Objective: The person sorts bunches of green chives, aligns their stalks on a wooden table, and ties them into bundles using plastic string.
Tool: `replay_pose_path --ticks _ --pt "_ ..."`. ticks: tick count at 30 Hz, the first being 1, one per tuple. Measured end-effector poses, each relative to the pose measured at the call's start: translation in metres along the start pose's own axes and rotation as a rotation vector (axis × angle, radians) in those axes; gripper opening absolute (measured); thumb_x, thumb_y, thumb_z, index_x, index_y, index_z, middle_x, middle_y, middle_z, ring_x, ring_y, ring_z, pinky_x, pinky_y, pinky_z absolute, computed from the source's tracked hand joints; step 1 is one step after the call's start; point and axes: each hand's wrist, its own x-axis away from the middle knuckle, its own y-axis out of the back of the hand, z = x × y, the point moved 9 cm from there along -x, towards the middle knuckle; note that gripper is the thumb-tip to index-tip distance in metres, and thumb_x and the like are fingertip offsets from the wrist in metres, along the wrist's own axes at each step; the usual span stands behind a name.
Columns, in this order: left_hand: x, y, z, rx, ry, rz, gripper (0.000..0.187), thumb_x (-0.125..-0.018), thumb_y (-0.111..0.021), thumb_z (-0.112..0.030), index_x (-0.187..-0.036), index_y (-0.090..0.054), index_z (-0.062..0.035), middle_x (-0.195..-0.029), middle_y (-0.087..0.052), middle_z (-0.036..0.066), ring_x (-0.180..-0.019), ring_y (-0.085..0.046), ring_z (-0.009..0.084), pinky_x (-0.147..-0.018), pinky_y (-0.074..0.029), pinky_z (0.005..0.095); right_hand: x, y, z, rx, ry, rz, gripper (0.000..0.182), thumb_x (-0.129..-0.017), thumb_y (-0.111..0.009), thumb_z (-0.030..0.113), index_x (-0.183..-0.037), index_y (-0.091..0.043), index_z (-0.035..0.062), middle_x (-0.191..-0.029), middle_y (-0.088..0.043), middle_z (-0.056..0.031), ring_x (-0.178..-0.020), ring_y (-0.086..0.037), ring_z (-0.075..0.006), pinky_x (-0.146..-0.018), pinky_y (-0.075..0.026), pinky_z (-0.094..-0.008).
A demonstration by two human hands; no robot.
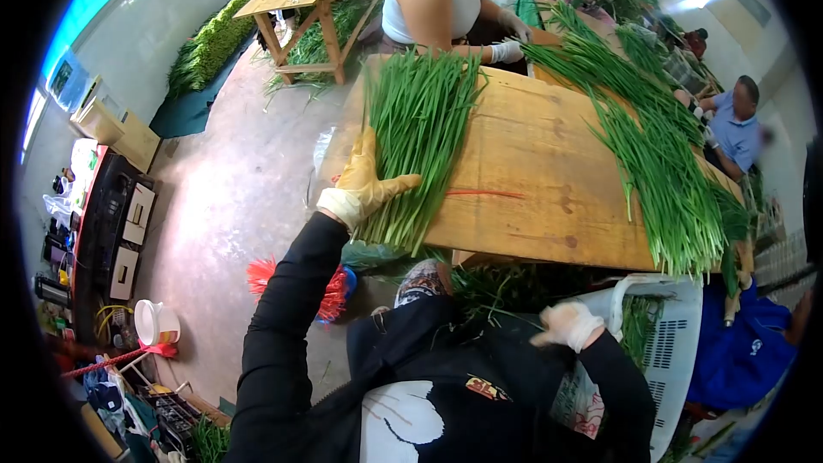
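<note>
My left hand (pixel 370 182), in a yellowish glove, lies on the left edge of a wide bundle of long green stalks (pixel 420 137), thumb and fingers spread apart. The bundle rests on the wooden table (pixel 531 163), its pale ends toward me. To its right, a thin red strip (pixel 484 194) lies on the wood. Low at the right, my right hand (pixel 567 326), gloved and blurred, hangs in front of my body beside a white plastic crate (pixel 681 351); its fingers are smeared and a few thin stalks show near them.
More green stalks (pixel 660 180) cover the table's right side. Across the table stands a co-worker with white gloves (pixel 507 51); another person in blue (pixel 735 124) is at the far right. Red strips (pixel 334 296) sit in a blue container below left. A white bucket (pixel 157 323) stands on the floor.
</note>
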Motion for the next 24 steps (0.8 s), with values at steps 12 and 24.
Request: replay_pose_path --ticks 12,24 --pt "-0.003 0.024 0.063 -0.338 -0.22 0.133 0.032 -0.07 -0.062 -0.018 -0.101 -0.058 -0.0138 -0.112 -0.052 0.01 -0.108 -0.044 0.0293 -0.09 -0.037 0.0361 -0.077 0.189 0.034 -0.317 0.4 -1.196 0.025 -0.069 -0.064 0.02 -0.093 -0.061 0.0119 -0.09 -0.059 -0.0057 -0.091 -0.05 -0.025 -0.083 -0.037 -0.0375" --pt "-0.008 0.0 0.048 -0.543 -0.515 -0.071 0.014 -0.067 -0.053 -0.018 -0.08 -0.058 -0.0147 -0.101 -0.054 0.001 -0.106 -0.044 0.0238 -0.091 -0.031 0.0439 -0.133 0.16 0.036 -0.2 0.103 -1.025 0.015 -0.071 -0.06 0.026 -0.081 -0.062 0.0161 -0.087 -0.055 -0.0029 -0.092 -0.046 -0.0258 -0.079 -0.035 -0.0412"
